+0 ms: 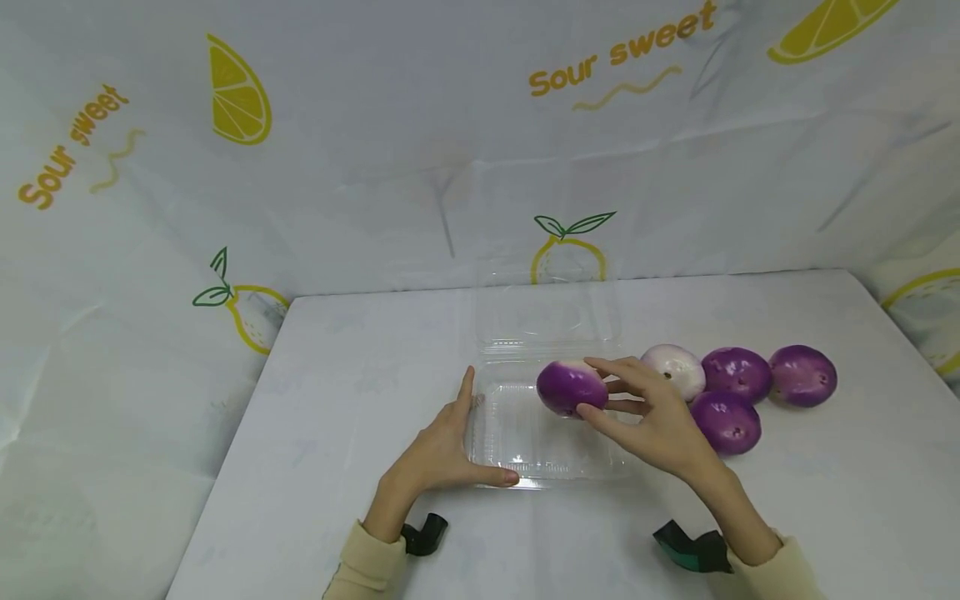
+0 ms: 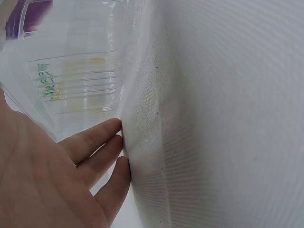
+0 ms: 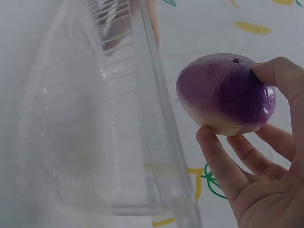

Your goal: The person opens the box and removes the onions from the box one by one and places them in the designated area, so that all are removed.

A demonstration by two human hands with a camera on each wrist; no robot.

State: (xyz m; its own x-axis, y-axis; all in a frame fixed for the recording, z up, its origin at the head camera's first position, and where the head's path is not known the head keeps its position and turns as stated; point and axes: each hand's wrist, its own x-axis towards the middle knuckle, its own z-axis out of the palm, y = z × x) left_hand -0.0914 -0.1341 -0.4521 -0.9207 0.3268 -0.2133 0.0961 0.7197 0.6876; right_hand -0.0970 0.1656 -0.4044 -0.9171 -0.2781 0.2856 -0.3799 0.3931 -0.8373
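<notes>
A clear plastic clamshell box (image 1: pixel 510 429) stands on the table with its lid (image 1: pixel 517 321) folded back. My left hand (image 1: pixel 447 450) rests at its left side, fingers straight along the wall and thumb on the front edge. In the left wrist view, the left fingers (image 2: pixel 97 137) are extended beside the box. Above the box's right half, my right hand (image 1: pixel 660 417) pinches a glossy purple-and-white egg-shaped fruit (image 1: pixel 568 388) between thumb and fingertips. The right wrist view shows this fruit (image 3: pixel 225 95) raised beside the box wall, with a small dark dimple on it.
Right of the box sit several similar fruits: a mostly white one (image 1: pixel 673 372) and purple ones (image 1: pixel 737 373), one of them (image 1: pixel 725 422) nearer the front and close to my right wrist. A white lemon-print cloth (image 1: pixel 375 167) hangs behind the white table (image 1: pixel 315 442).
</notes>
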